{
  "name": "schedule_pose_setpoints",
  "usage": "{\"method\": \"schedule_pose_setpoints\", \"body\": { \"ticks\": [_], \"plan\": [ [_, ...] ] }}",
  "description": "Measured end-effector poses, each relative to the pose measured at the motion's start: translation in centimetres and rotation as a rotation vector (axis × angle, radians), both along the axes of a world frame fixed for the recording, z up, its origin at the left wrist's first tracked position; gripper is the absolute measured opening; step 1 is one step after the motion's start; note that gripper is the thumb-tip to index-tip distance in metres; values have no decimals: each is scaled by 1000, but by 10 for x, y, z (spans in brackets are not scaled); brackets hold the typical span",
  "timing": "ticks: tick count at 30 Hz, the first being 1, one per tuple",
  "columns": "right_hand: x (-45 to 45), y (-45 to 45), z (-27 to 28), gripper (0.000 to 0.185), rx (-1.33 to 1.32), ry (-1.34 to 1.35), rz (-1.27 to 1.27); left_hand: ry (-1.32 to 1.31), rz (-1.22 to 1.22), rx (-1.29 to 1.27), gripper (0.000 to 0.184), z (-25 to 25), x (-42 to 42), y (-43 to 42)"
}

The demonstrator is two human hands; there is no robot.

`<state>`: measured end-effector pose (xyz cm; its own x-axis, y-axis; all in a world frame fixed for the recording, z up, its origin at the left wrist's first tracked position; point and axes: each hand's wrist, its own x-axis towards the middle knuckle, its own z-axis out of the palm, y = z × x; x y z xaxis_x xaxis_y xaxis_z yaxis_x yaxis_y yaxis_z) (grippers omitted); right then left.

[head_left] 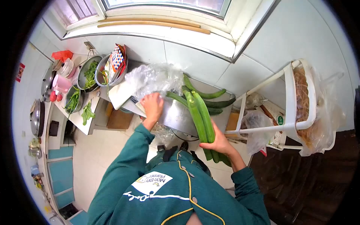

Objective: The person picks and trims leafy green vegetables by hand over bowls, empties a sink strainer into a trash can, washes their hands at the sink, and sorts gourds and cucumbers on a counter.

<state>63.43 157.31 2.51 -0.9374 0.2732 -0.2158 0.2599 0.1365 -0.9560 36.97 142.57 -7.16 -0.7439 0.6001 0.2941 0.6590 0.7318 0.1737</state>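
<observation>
My right hand (219,140) is wrapped round the lower part of several long green cucumbers (198,118), held together in a bunch above the counter's front edge. Just left of them, my left hand (152,107) has its fingers curled at the lower edge of a crumpled clear plastic bag (155,78); the fingertips are slightly blurred. More cucumbers (206,93) lie on the metal countertop (172,114), to the right of the bag. A white cutting board (120,93) sits left of the bag, partly covered by it.
At left stand a metal bowl (80,80) of leafy greens, a smaller bowl (68,107) of greens and a basin (98,75) with packets. Loose leaves (88,113) lie near the edge. A white rack (273,129) with plastic bags stands at right, below the window sill (210,44).
</observation>
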Motion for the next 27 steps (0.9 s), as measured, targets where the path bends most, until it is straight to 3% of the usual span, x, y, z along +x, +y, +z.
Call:
{"method": "schedule_pose_setpoints", "body": {
  "ticks": [4,5,7,8,10,12,16,19,20,22,26,27],
  "plan": [
    [-16,-1,10,103,216,-29,95,-367,161,876,12,17,-58,-19],
    [-22,-2,4,101,367,-6,111,-606,182,1048,14,25,-62,-21],
    [-41,-6,12,100,414,-102,155,-1040,130,1336,19,89,-47,-15],
    [-52,-7,15,99,469,-196,204,-1042,130,1334,19,94,-46,-16],
    [-75,-9,11,99,493,-167,187,-968,122,1004,22,98,-48,-20],
    [-104,-5,-2,100,530,-108,209,-1001,88,969,18,101,-45,-27],
    [-167,10,-2,103,472,-125,255,-698,44,824,32,103,-53,-37],
    [-182,18,8,103,657,-280,196,-611,78,840,33,118,-63,-48],
    [-181,20,8,103,654,-282,202,-558,86,736,30,123,-64,-54],
    [-181,27,12,103,638,-295,173,-315,5,773,30,122,-63,-49],
    [-172,17,19,102,693,-251,265,-361,22,676,36,118,-58,-44],
    [-172,11,26,101,644,-237,308,-485,15,652,37,122,-49,-39]
  ]
}}
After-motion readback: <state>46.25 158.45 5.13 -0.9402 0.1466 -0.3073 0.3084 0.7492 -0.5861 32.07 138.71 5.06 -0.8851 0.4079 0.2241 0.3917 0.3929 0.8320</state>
